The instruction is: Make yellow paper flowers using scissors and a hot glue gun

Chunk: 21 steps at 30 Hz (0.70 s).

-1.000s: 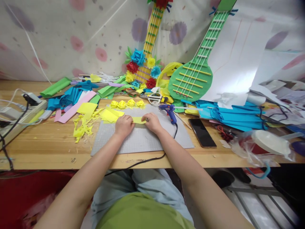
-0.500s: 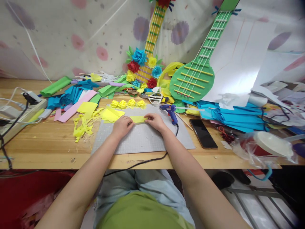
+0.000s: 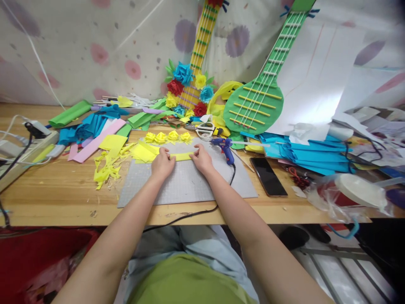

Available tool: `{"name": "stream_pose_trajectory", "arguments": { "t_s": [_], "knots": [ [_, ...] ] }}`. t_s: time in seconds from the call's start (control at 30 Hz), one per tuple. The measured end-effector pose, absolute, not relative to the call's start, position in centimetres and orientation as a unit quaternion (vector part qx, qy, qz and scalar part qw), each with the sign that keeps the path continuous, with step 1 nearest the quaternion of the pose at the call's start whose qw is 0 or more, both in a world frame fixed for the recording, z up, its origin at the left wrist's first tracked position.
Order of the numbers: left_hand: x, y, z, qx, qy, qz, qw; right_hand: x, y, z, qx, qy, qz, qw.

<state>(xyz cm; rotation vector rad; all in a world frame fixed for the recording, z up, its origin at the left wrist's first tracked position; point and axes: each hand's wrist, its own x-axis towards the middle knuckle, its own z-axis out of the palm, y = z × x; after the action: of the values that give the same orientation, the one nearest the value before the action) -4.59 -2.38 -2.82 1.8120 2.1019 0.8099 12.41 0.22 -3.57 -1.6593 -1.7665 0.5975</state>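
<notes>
Strip (image 3: 182, 157), yellow, one: was pinched by the left hand (image 3: 163, 164) and right hand (image 3: 201, 159) over a grey mat (image 3: 186, 183).

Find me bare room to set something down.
The wooden table is mostly bare between the long pale power strip and shredded yellow paper; so is the grey gridded mat between the forearms and yellow paper strip. The back is crowded with crumpled blue paper and yellow paper flowers.
</notes>
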Motion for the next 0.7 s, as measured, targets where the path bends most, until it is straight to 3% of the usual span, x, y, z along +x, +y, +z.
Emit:
{"name": "stream_pose_trajectory", "arguments": {
  "t_s": [0.7],
  "knots": [
    [-3.78, -2.16, -2.37, 0.616, 0.741, 0.254, 0.089, 11.49, -0.05, -3.45, -0.664, -0.694, 0.121, 0.252]
  ]
}}
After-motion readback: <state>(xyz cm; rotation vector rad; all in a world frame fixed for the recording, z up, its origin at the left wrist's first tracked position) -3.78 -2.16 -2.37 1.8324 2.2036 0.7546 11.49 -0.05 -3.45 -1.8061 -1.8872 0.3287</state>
